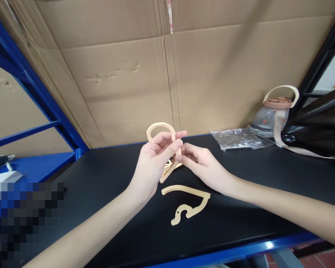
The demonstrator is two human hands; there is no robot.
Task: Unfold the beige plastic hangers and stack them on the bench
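Observation:
My left hand (153,163) is closed around a beige curved hanger piece (160,125), whose rounded loop rises above the fingers. From the right, the fingertips of my right hand (202,162) pinch close to the lower end of the same piece, partly hidden by my fingers. Below and behind the hands are more beige hanger parts (169,172), largely covered, so I cannot tell whether they join the held piece. Nearer to me, a beige folding hanger part (185,189) with a long curved arm and a hooked end lies flat on the black tabletop (114,230).
At the back right lies a clear plastic bag (236,139) beside a transparent bottle (269,117) with a handle and strap. A shiny black bag (321,119) stands at the right edge. Cardboard (123,85) walls off the back; a blue metal frame (36,89) borders the left.

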